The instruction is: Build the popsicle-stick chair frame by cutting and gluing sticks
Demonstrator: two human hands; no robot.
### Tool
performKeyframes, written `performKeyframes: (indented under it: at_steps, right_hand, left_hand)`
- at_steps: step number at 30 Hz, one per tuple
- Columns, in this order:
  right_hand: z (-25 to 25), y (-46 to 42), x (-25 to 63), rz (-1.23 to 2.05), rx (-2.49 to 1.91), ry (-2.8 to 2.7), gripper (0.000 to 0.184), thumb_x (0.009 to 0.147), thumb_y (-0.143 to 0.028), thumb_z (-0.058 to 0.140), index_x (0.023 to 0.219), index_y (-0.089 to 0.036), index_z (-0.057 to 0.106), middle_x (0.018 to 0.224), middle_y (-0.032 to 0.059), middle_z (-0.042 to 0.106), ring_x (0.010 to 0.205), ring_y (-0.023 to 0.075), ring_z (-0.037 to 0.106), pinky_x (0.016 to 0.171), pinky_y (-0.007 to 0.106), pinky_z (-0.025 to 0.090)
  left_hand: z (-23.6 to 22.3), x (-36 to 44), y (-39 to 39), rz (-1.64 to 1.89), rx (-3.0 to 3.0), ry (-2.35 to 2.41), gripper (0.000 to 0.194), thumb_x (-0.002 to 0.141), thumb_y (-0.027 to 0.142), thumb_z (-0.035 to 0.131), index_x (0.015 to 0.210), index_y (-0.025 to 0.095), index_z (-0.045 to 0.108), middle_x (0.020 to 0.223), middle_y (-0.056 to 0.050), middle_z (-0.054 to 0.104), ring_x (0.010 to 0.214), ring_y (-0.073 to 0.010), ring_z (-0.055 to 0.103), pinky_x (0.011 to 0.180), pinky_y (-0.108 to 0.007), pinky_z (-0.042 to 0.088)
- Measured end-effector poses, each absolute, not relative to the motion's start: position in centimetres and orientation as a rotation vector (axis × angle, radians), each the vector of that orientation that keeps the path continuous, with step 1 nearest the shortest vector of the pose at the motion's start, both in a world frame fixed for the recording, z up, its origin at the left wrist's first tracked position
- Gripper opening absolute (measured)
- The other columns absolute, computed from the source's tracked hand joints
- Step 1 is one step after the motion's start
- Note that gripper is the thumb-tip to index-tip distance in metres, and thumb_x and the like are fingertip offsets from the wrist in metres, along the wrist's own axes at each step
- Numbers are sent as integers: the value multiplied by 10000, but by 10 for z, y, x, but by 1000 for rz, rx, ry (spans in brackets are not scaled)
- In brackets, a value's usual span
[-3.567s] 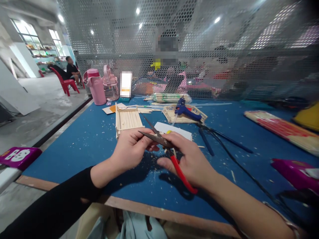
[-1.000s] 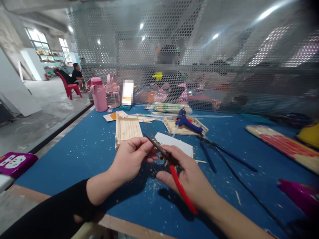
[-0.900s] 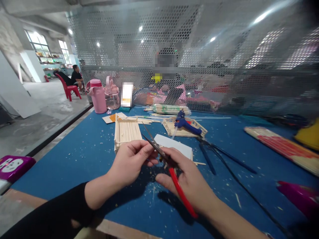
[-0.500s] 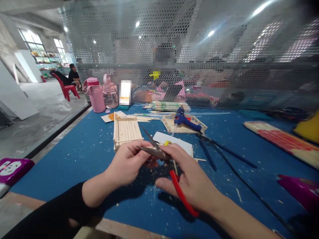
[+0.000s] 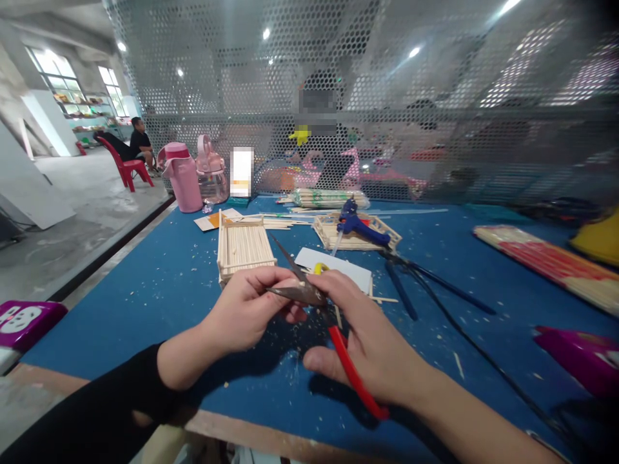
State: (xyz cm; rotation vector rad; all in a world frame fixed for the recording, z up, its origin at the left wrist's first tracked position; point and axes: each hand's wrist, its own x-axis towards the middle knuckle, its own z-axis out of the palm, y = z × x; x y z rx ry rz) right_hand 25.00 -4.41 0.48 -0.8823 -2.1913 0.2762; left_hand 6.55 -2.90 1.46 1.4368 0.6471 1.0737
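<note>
Here, right grip [image 5: 374, 335] half-curled, around red-handled scissors [image 5: 315, 295] (blades parted).

Place: craft workshop
Tabletop [image 5: 164, 283]: blue, scrap-strewn, glue gun [image 5: 365, 231], bundled sticks [image 5: 331, 198]
Screen [image 5: 232, 77]: perforated metal
Floor [image 5: 91, 187]: grey concrete
Shelves [image 5: 89, 116]: loaded, contents too small to tell

A black sleeve [image 5: 91, 415] with a small hole covers the left forearm [image 5: 184, 357].

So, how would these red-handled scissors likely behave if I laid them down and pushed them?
The scissors look fairly heavy for their size, given the dark, metal-looking blades. Those tapering blades also look stiff. Spread open as they are, they'd probably slide or pivot rather than roll.
</note>
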Motion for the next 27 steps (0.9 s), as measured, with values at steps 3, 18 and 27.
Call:
performKeyframes:
  at_steps: [3, 18, 27]
  right_hand:
    - [6, -44, 250, 360, -877, -2180, 605, 729, -613, 625, 1179, -235, 480, 999, 80, 574, 881, 240, 567, 765, 392, 489]
    - [4, -44, 248, 251, -916, -2159, 700, 705, -726, 539, 1164, -197, 516, 961, 102, 564, 865, 250, 553, 761, 414, 489]
    - [8, -45, 246, 214, -955, -2161, 718, 695, -765, 488, 1108, -182, 558, 847, 76, 563, 749, 208, 543, 661, 357, 497]
  left_hand:
    - [15, 66, -29, 1065, 1435, 633, 297, 793, 427, 644, 755, 136, 690, 598, -15, 600, 541, -95, 531, 557, -215, 463]
    - [14, 69, -34, 1182, 1405, 577, 304, 777, 445, 670, 768, 146, 729, 592, -10, 602, 547, -88, 539, 537, -192, 451]
    - [9, 72, -34, 1193, 1265, 624, 337, 701, 471, 728, 779, 144, 710, 642, -26, 674, 543, -109, 615, 535, -209, 506]
